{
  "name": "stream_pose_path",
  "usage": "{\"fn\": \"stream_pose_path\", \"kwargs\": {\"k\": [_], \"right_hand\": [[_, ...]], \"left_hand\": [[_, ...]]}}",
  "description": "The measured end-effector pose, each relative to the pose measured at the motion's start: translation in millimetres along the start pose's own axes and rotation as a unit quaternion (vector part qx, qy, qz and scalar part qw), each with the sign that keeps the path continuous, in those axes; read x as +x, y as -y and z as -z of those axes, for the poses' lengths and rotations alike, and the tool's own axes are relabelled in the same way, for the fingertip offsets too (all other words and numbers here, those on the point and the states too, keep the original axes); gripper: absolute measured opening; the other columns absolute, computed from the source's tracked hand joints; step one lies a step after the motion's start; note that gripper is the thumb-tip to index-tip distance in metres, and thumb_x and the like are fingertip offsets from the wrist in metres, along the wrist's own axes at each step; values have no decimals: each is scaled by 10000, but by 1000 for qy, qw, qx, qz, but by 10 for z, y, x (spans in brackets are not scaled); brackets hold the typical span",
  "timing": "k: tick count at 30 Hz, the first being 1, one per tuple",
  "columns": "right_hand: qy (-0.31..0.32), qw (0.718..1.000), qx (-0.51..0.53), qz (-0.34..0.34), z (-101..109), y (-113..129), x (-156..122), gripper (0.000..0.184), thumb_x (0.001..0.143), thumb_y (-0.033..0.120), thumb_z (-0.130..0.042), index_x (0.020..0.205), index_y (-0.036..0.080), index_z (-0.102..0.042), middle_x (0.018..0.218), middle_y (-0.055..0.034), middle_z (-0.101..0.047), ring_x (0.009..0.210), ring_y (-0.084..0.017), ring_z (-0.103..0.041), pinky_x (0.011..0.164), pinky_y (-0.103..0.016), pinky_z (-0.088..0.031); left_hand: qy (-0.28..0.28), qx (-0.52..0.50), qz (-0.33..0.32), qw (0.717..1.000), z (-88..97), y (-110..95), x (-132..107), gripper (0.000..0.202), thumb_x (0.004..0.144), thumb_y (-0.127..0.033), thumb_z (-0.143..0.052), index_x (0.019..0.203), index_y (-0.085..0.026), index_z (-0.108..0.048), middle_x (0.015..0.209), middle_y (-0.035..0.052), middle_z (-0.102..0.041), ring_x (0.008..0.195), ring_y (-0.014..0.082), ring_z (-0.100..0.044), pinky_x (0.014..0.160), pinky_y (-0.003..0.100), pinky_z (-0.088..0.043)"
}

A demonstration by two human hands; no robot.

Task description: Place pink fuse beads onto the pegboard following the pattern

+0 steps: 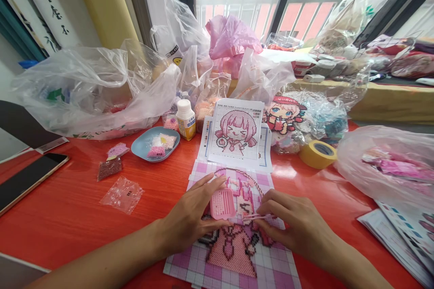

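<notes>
My left hand (185,212) grips a small pink ridged bead tray (223,204) between thumb and fingers, just above the beadwork. My right hand (293,221) pinches pink tweezers (251,217), whose tips point left toward the tray over the figure's face. Too small to make out is whether a bead sits in the tips. Under both hands lies a purple-and-white checked pegboard (185,262) bearing a bead figure (230,257) in pink with dark outlines. My hands cover parts of its sides. Behind it, a printed pattern sheet (236,133) shows a pink-haired character.
To the left are a blue plate (138,150) with bead bags, a white-and-yellow bottle (186,119), an almost flat plastic bag (122,194) and a phone (30,178). A yellow tape roll (318,154) and papers (400,239) lie right. Plastic bags (95,86) crowd the back.
</notes>
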State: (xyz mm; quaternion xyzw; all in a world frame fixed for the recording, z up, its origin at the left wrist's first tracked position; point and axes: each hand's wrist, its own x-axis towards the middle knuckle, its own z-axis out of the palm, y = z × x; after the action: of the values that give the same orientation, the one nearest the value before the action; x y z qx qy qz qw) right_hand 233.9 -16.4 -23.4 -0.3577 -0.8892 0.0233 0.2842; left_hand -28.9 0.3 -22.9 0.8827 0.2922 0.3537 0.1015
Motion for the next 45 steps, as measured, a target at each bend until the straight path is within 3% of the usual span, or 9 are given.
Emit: {"fn": "stream_pose_path", "kwargs": {"k": [10, 20, 34, 45], "right_hand": [[-35, 999, 34, -1, 16, 71, 55, 29, 884, 217, -560, 896, 194, -571, 760, -5, -591, 595, -77, -554, 501, -193, -424], [-59, 997, 51, 2, -56, 166, 75, 188, 911, 139, -472, 1078, 176, -550, 885, -51, -598, 738, -108, -595, 585, -217, -502], [-41, 998, 57, -1, -103, 125, 39, 216, 922, 139, -451, 1111, 185, -544, 919, -55, -601, 738, -104, -604, 598, -217, -518], [-53, 998, 47, 4, -70, 131, 51, 189, 920, 128, -466, 1086, 171, -544, 901, -50, -587, 746, -100, -584, 590, -210, -496]], "left_hand": [[25, -28, -16, 999, -28, 12, -6, 764, 827, -431, -631, 1443, -184, -253, 1286, 172, -610, 1296, 309, -480, 1030, 455, -473], [38, -45, -41, 997, -27, -2, -29, 883, 780, -451, -672, 1472, -205, -182, 1281, 163, -620, 1264, 305, -519, 1044, 448, -460], [65, -68, -47, 994, -7, -6, -30, 884, 777, -456, -672, 1471, -205, -186, 1252, 164, -638, 1255, 294, -532, 1049, 446, -453], [49, -62, -55, 995, -17, -12, -10, 842, 800, -449, -647, 1463, -192, -195, 1231, 169, -648, 1247, 296, -539, 1047, 450, -450]]}}
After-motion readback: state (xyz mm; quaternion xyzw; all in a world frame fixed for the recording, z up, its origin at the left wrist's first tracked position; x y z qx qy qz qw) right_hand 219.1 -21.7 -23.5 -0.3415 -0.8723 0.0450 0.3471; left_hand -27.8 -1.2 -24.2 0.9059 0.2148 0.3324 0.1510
